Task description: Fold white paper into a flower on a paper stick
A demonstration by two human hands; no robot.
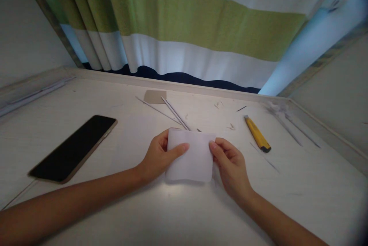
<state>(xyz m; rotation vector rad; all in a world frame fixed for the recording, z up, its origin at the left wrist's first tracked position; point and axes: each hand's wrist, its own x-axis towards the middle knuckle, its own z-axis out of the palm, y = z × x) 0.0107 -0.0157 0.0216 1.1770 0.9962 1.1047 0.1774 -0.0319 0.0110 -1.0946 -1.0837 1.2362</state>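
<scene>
A small white sheet of paper (193, 158) is held a little above the white table (184, 207), between both my hands. My left hand (159, 156) grips its left edge, thumb lying across the front. My right hand (230, 163) pinches its right edge with thumb and fingers. The sheet bends slightly and its lower edge curls toward me.
A black phone (73, 147) lies face up at the left. A yellow utility knife (257, 133) lies to the right. Thin white paper strips (175, 113) and a brown card piece (155, 96) lie behind the sheet. A striped curtain (186, 27) hangs beyond the table's back edge.
</scene>
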